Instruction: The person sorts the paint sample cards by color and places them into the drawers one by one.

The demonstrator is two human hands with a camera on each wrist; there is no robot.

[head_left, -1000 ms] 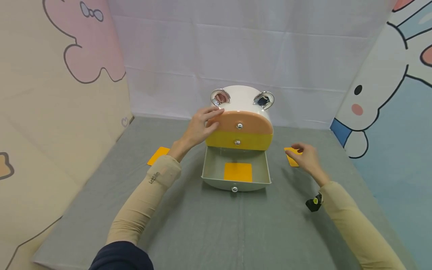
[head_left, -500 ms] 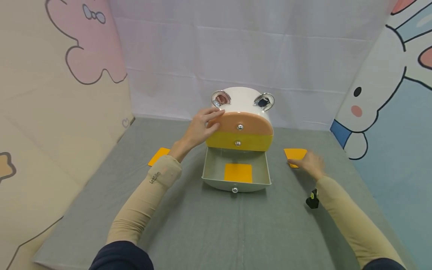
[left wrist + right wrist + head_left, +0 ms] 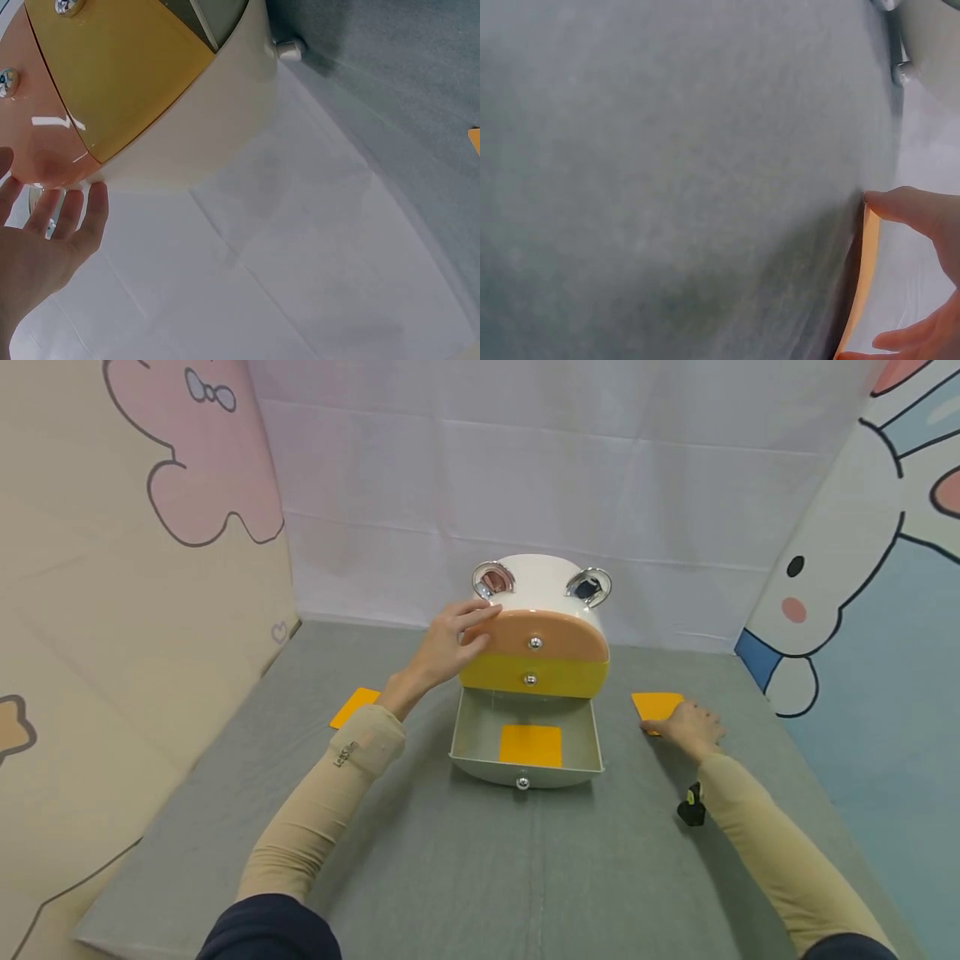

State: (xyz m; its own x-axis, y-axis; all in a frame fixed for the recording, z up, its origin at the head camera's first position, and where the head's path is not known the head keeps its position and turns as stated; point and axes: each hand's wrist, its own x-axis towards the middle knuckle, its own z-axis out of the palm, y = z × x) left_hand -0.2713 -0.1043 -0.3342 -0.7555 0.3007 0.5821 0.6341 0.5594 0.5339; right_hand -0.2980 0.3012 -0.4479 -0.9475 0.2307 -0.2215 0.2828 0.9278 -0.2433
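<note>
A small rounded chest of drawers (image 3: 540, 578) has a white body and two shiny silver ears. Its orange top drawer (image 3: 510, 635) and yellow middle drawer (image 3: 487, 672) are closed. The grey-green bottom drawer (image 3: 468, 739) is pulled out, with a yellow-orange card (image 3: 530, 745) inside. My left hand (image 3: 442, 647) rests its spread, fairly straight fingers on the chest's upper left side. To the right of the chest, my right hand (image 3: 692, 728) pinches another yellow-orange card (image 3: 654, 703) by its edges. In the right wrist view this card (image 3: 863, 277) bows between thumb and fingers.
A third yellow-orange card (image 3: 352, 706) lies to the left, partly hidden by my left forearm. Grey cloth covers the table (image 3: 450, 877). A white curtain (image 3: 540, 477) hangs behind, with cartoon-printed panels at both sides. A small black device (image 3: 691, 808) hangs at my right wrist.
My right hand has come down from above the right card and its thumb and fingers now pinch the edges. The left hand stays on the chest.
</note>
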